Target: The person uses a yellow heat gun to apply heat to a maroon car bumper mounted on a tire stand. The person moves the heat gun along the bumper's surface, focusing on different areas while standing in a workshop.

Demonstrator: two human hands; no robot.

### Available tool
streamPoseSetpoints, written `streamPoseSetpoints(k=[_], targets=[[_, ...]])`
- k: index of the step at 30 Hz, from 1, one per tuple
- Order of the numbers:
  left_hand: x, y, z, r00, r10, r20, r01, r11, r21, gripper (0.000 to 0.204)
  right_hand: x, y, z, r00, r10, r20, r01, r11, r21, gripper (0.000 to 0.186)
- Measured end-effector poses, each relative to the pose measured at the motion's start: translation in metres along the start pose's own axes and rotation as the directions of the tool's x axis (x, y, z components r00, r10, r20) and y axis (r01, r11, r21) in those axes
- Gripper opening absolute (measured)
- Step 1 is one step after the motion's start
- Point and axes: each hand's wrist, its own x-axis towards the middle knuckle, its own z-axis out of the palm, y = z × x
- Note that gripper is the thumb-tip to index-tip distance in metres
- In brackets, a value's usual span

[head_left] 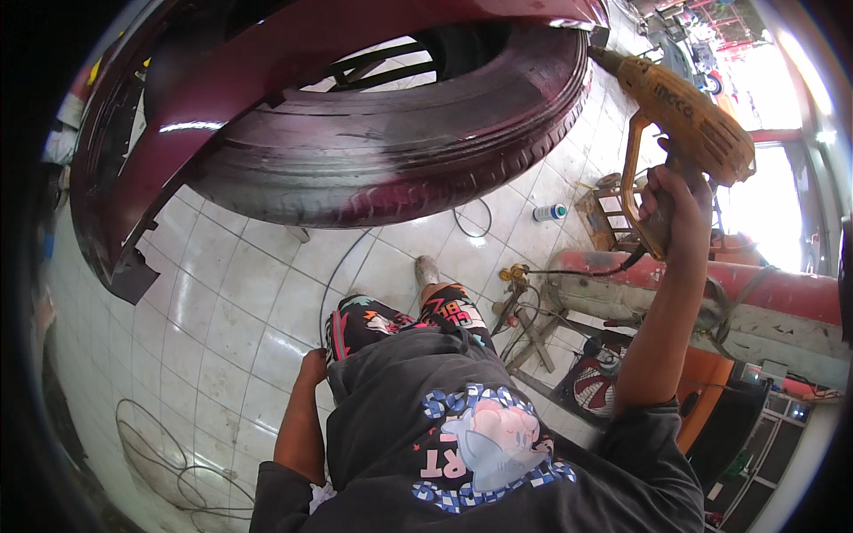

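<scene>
My right hand is raised and wrapped round the handle of a worn yellow heat gun. The gun's metal nozzle points left, close to the right end of a dark red car bumper. Under the bumper lies a big black tyre, smeared with red and grey paint, its tread facing me. Down by my left thigh hangs my left hand, touching or nearly touching the shorts. Its fingers are mostly hidden, so I cannot see whether it holds anything.
A spray can lies on the tiled floor beyond my feet. At the right stands a red and white tank with hoses and fittings, near a fan-like wheel. A thin hose runs beside my left leg; another cable coils at lower left.
</scene>
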Motion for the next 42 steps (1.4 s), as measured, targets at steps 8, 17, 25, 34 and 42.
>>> streamPoseSetpoints(k=[8,17,25,34,42], targets=[[0.006,-0.016,-0.027,1.000,-0.009,0.020,0.009,0.999,0.040,0.032,-0.015,-0.001,0.024,0.999,-0.035,0.004,0.034,0.999,0.018,0.045],[0.025,-0.024,-0.016,0.999,-0.017,0.032,0.016,1.000,0.023,0.034,-0.015,0.004,0.033,0.998,-0.009,-0.063,0.009,1.000,-0.002,0.044],[0.027,-0.053,-0.002,1.000,-0.024,0.017,0.026,0.990,-0.141,0.032,-0.014,-0.009,0.028,1.000,-0.003,-0.025,0.003,1.000,0.011,0.045],[-0.022,-0.015,-0.038,0.993,-0.111,0.036,0.117,0.945,-0.307,0.031,0.005,-0.008,-0.018,0.995,0.068,-0.076,-0.047,0.966,0.254,0.037],[-0.030,0.026,-0.040,0.959,-0.282,0.010,0.259,0.866,-0.427,0.028,0.060,0.018,-0.047,1.000,0.000,-0.009,0.002,0.975,0.223,0.034]])
